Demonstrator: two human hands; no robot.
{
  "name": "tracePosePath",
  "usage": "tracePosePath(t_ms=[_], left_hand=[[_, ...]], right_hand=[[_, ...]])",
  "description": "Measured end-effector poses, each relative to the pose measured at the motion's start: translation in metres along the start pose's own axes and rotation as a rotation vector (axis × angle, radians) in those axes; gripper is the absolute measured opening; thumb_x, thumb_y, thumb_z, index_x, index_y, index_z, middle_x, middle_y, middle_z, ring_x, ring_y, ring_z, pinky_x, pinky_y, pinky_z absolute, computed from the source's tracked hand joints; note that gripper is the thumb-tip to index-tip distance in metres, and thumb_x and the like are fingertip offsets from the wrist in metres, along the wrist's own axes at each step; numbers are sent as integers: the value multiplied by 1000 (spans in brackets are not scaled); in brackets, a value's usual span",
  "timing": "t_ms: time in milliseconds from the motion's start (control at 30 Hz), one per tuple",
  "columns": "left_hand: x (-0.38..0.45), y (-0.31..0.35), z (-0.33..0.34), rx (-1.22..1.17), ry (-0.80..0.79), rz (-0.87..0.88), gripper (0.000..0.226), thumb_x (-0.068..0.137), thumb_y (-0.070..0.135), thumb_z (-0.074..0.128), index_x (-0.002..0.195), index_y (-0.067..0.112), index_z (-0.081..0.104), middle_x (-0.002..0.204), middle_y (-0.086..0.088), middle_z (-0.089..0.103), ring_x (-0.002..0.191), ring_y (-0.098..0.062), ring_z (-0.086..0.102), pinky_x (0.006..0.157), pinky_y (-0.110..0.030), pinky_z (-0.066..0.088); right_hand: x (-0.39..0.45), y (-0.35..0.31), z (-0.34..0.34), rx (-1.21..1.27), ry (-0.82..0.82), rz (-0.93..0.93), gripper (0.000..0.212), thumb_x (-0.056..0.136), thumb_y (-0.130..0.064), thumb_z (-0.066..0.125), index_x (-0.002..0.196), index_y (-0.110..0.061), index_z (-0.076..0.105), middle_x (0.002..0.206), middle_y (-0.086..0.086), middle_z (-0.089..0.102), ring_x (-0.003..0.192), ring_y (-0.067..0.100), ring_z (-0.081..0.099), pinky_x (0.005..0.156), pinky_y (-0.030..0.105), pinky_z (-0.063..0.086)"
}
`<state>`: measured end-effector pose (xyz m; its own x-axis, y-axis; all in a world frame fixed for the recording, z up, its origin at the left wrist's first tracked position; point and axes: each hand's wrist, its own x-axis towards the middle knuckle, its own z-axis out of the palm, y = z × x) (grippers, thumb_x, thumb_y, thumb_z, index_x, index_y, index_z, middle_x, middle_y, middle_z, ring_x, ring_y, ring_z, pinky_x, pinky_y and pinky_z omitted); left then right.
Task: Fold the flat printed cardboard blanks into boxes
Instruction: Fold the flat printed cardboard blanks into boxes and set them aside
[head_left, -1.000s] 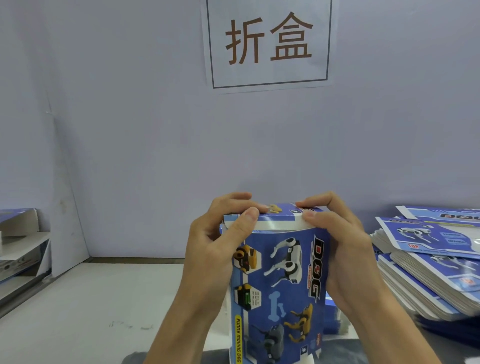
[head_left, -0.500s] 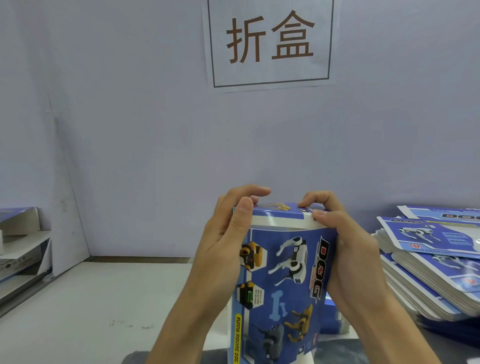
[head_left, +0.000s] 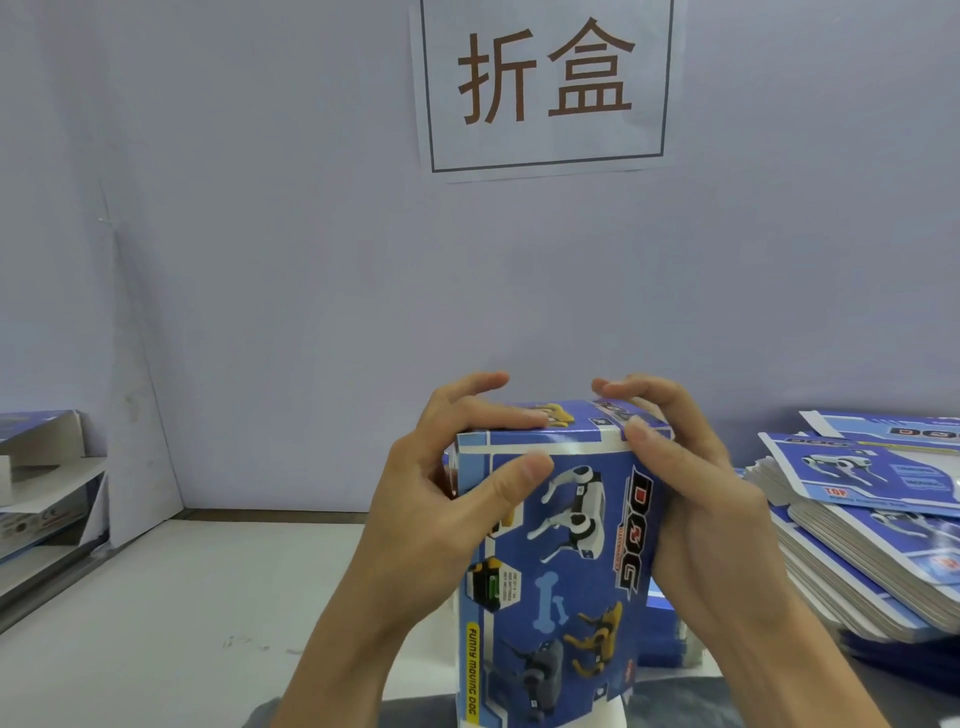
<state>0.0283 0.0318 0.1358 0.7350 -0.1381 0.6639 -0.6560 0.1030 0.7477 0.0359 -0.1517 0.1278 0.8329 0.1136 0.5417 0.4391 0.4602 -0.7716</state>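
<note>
A blue printed box (head_left: 561, 582) with robot-dog pictures and "DOG" lettering stands upright in front of me, its top flap folded down. My left hand (head_left: 441, 499) grips its upper left corner, thumb on the front face, fingers curled over the top flap. My right hand (head_left: 691, 493) grips the upper right corner, thumb at the top front edge, fingers arched over the flap. A tall stack of flat blue blanks (head_left: 872, 535) lies to the right.
A white tabletop (head_left: 156, 623) stretches to the left. Folded boxes and cardboard (head_left: 41, 478) sit at the far left edge. A wall with a paper sign (head_left: 545, 83) stands close behind. More blue cardboard (head_left: 670, 639) lies behind the box.
The box has tilted a little and its top flap now lies flatter. Both hands' fingers have lifted and arched higher over the top.
</note>
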Motion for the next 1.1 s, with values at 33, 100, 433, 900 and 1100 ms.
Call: tracePosePath(t_ms=[33,100,433,900,1100], left_hand=[[0,-1,0,9,16,23,25,75,40,73,98,31,76,133,18,57,118,-20,65,66,-35,63],[0,-4,0,32,49,51,23,76,41,71,96,30,75,132,18,59,116,-20,67,66,-39,64],[0,-13,3,55,125,75,19,75,47,71,84,32,76,132,15,61,124,-24,62,81,-50,61],[2,-13,-4,82,161,72,28,69,45,76,93,31,72,125,18,61,109,-24,69,64,-34,63],[7,-16,-14,64,506,187,20,80,53,77,85,35,70,84,5,71,75,-17,71,61,-35,61]], right_hand=[[0,0,0,-16,-19,-23,36,75,-37,79,108,-25,69,127,5,66,98,32,72,68,39,61],[1,1,1,-108,-25,-63,48,64,-52,87,104,-28,73,137,-8,59,111,28,69,73,38,61],[5,11,4,-195,95,-117,20,70,-37,84,78,-21,75,129,-9,64,101,26,72,66,34,61],[3,8,17,-324,143,-186,24,71,-41,73,87,-24,77,128,-11,65,111,19,68,67,34,62],[4,5,16,-473,292,-379,26,81,-39,68,105,-48,64,120,-16,65,121,6,58,100,38,47]])
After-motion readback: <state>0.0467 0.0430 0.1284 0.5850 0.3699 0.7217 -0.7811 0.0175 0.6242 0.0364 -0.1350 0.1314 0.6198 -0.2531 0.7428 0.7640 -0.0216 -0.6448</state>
